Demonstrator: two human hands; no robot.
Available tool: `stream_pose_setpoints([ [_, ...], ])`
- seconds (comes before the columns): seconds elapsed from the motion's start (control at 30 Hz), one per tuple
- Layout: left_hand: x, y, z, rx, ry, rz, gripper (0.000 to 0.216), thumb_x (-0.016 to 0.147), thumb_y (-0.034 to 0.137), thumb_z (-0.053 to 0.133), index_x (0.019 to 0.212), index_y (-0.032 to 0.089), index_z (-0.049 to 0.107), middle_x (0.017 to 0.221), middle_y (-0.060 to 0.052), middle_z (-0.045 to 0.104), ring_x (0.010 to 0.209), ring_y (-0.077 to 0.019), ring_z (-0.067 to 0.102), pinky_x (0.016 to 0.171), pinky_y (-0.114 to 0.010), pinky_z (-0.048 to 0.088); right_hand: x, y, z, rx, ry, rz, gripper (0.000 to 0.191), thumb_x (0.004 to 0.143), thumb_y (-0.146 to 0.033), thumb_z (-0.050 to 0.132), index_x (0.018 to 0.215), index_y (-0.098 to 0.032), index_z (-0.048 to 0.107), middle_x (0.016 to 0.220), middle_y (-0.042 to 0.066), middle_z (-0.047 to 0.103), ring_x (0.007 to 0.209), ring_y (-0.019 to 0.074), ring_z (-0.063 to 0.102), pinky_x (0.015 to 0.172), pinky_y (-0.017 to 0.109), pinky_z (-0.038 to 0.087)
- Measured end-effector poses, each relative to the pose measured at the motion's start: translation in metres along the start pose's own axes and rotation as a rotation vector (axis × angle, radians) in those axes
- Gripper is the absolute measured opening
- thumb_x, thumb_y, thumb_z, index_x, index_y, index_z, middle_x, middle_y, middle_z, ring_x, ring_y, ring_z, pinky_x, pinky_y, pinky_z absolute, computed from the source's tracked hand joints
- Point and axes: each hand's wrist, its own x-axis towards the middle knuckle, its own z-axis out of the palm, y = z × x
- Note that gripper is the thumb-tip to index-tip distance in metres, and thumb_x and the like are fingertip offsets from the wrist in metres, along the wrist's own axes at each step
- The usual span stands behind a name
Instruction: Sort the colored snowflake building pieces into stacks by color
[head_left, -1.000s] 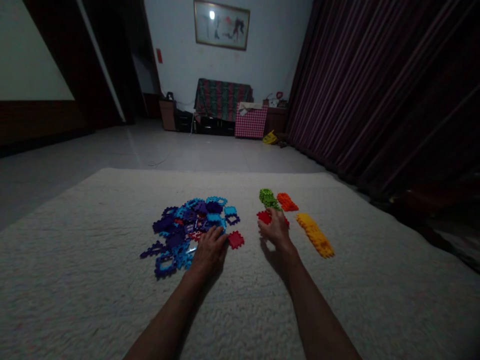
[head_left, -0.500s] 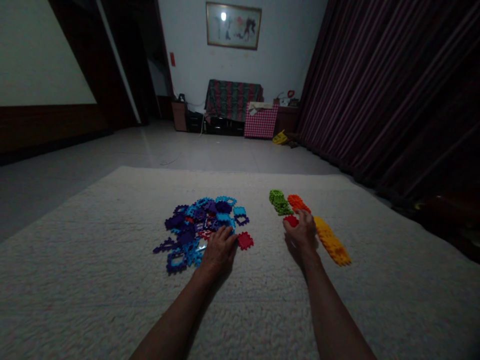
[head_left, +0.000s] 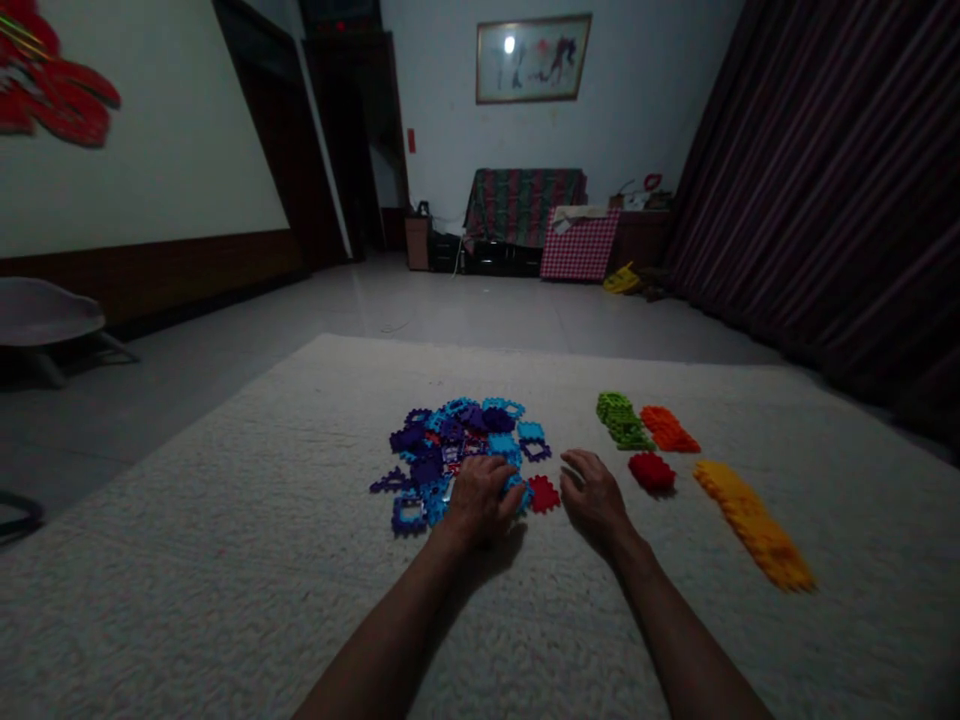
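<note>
My left hand (head_left: 482,497) rests over the near right side of a pile of blue and purple toothed plastic tiles (head_left: 427,467), with its fingers and thumb apart. A few red tiles show among them. Just to the right of this hand a single red tile (head_left: 544,494) lies on the mat. Past that tile is my right hand (head_left: 596,497), its fingers loosely curved and apart, holding nothing. A small stack of red tiles (head_left: 652,473) sits to its right. Behind that stack lie green tiles (head_left: 623,420) and orange tiles (head_left: 667,429); a long row of yellow tiles (head_left: 752,523) stretches toward me.
Everything lies on a pale textured mat (head_left: 300,600) over a tiled floor (head_left: 345,310). Dark curtains (head_left: 810,180) hang at the right. A low grey seat (head_left: 49,312) stands at the left. Against the far wall are a cloth-covered object (head_left: 525,207) and a pink checked cover (head_left: 577,247).
My right hand has left the red stack and moved left toward the single red tile. My left hand stays at the pile. The view has swung left.
</note>
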Motion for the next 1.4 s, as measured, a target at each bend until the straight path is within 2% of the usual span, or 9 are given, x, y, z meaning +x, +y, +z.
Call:
stream_pose_setpoints([
  [0.13,0.024,-0.015,-0.010,0.097,0.054,-0.165,0.025,0.098,0.023,0.051,0.113,0.019,0.071,0.122,-0.009,0.070,0.115,-0.0222,0.062,0.104,-0.037,0.047,0.001,0.002,0.000,-0.049,-0.034,0.016,0.031,0.080,-0.016,0.052,0.106,-0.020,0.069,0.110,0.012,0.071,0.103,0.0257,0.066,0.098,0.044,0.052],
  [0.27,0.046,-0.026,-0.013,0.225,-0.096,-0.284,0.030,0.096,0.026,0.054,0.122,0.017,0.067,0.131,-0.012,0.066,0.126,-0.0255,0.057,0.106,-0.037,0.045,0.001,0.002,0.001,-0.076,-0.059,0.021,0.028,0.079,-0.017,0.053,0.102,-0.020,0.069,0.109,0.011,0.072,0.102,0.0257,0.065,0.097,0.043,0.050],
  [0.4,0.063,-0.031,-0.013,0.320,-0.268,-0.395,0.032,0.097,0.031,0.049,0.116,0.014,0.069,0.121,-0.015,0.069,0.120,-0.0280,0.061,0.104,-0.038,0.045,0.000,0.001,0.001,-0.084,-0.063,0.026,0.027,0.080,-0.017,0.053,0.102,-0.021,0.068,0.108,0.011,0.072,0.104,0.0260,0.064,0.097,0.043,0.049],
  [0.7,0.084,-0.041,-0.005,0.301,-0.306,-0.343,0.034,0.100,0.033,0.043,0.123,0.020,0.065,0.134,-0.011,0.062,0.128,-0.0268,0.053,0.105,-0.039,0.042,0.000,-0.005,-0.001,-0.108,-0.081,0.044,0.026,0.081,-0.017,0.053,0.102,-0.022,0.067,0.109,0.009,0.071,0.104,0.0249,0.064,0.098,0.041,0.047],
  [0.97,0.045,-0.028,-0.007,0.331,-0.328,-0.292,0.034,0.102,0.035,0.041,0.121,0.023,0.066,0.139,-0.010,0.059,0.133,-0.0278,0.047,0.107,-0.043,0.041,0.000,-0.005,-0.001,-0.111,-0.078,0.032,0.025,0.082,-0.017,0.052,0.101,-0.021,0.067,0.107,0.009,0.072,0.102,0.0245,0.063,0.096,0.042,0.046],
  [1.1,0.033,-0.020,-0.015,0.329,-0.318,-0.264,0.033,0.101,0.030,0.041,0.120,0.022,0.067,0.133,-0.011,0.064,0.124,-0.0262,0.057,0.103,-0.040,0.044,0.000,-0.006,-0.002,-0.111,-0.081,0.020,0.024,0.083,-0.017,0.051,0.101,-0.021,0.066,0.107,0.009,0.071,0.103,0.0247,0.063,0.097,0.042,0.046],
  [1.2,0.040,-0.018,-0.020,0.332,-0.339,-0.285,0.034,0.101,0.024,0.040,0.105,0.019,0.073,0.111,-0.012,0.073,0.106,-0.0246,0.067,0.095,-0.037,0.047,0.000,-0.006,-0.002,-0.111,-0.077,0.024,0.024,0.083,-0.017,0.051,0.101,-0.022,0.066,0.108,0.009,0.071,0.102,0.0251,0.063,0.098,0.043,0.045],
  [1.27,0.050,-0.021,-0.021,0.344,-0.321,-0.318,0.031,0.098,0.022,0.043,0.100,0.018,0.074,0.106,-0.013,0.074,0.100,-0.0245,0.069,0.090,-0.035,0.048,0.000,-0.006,-0.002,-0.106,-0.071,0.030,0.023,0.082,-0.017,0.051,0.099,-0.022,0.066,0.107,0.009,0.071,0.102,0.0253,0.063,0.097,0.043,0.046],
  [1.4,0.070,-0.034,-0.013,0.331,-0.262,-0.319,0.027,0.095,0.017,0.049,0.106,0.018,0.073,0.114,-0.013,0.073,0.110,-0.0233,0.066,0.095,-0.032,0.048,0.000,-0.005,-0.001,-0.091,-0.062,0.035,0.023,0.081,-0.017,0.052,0.099,-0.023,0.066,0.106,0.009,0.072,0.101,0.0254,0.063,0.097,0.043,0.046],
])
